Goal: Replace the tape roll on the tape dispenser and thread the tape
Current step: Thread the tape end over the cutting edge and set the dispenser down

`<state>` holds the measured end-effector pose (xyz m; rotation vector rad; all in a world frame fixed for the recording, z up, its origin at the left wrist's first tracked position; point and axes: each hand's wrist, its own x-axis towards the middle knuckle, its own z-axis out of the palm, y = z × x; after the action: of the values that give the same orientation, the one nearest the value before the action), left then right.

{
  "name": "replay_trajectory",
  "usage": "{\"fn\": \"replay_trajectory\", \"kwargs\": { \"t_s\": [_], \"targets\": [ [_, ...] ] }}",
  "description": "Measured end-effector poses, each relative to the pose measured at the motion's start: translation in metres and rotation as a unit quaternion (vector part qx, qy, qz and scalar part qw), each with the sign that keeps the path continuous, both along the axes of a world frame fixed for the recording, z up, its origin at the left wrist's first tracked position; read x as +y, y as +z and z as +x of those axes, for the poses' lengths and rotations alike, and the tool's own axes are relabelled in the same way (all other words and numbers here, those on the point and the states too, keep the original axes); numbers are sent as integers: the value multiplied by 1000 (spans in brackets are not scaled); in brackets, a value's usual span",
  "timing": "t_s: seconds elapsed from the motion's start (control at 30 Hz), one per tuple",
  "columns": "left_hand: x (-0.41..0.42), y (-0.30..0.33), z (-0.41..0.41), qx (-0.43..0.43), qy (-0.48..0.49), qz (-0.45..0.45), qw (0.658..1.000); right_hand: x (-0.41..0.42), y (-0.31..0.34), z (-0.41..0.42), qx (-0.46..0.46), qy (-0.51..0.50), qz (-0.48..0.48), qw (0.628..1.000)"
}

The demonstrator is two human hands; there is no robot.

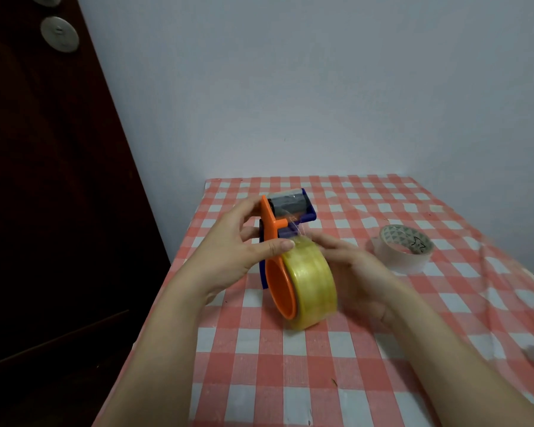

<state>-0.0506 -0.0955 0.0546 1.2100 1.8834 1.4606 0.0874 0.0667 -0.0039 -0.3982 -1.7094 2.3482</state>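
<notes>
New yellowish tape roll (313, 285) already seated on the dispenser (275, 241), so the swap looks done; threading looks in progress, not finished, judging by the thin clear tape strip (293, 223) running from the roll's top toward the roller (287, 202) at 12 o'clock. Dispenser sits mid-table, held tilted over the checked tablecloth (259, 380).

Left hand (244, 245) at 9 o'clock is closed on the orange side plate, thumb pressing the roll's top edge. Right hand (355, 272) at 3 o'clock cups the roll's far side, fingers loosely curled; whether it pinches the tape end I cannot tell.

Roll: thick, glossy, translucent. Dispenser: orange and blue plastic, dark roller.

Farther, 2 o'clock: 1 thin, whitish spare roll (406, 248) lying flat, well apart.
</notes>
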Motion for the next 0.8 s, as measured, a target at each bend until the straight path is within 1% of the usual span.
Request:
{"fn": "replay_trajectory", "kwargs": {
  "t_s": [0.1,0.17,0.27,0.37,0.5,0.63,0.7,0.8],
  "targets": [
    [3,-1,1,-3,2,-2,1000,-6,-5,-3,3,-1,58,998],
    [4,-2,2,-9,10,5,1000,-9,-7,-3,9,-21,111,994],
    [5,-5,2,-21,0,18,1000,-14,-10,-4,8,-65,212,975],
    [5,-7,3,-29,-7,32,999,-19,-10,-5,27,-112,264,958],
    [7,-9,3,-52,8,55,997,-16,-14,-5,56,-163,263,949],
    [9,-12,10,-66,43,19,997,-9,-16,-6,70,-234,252,936],
    [9,-11,17,-79,31,-5,996,-5,-17,-7,59,-282,246,925],
    [10,-13,31,-69,10,-47,996,-1,-18,-6,32,-354,257,899]
  ]
}}
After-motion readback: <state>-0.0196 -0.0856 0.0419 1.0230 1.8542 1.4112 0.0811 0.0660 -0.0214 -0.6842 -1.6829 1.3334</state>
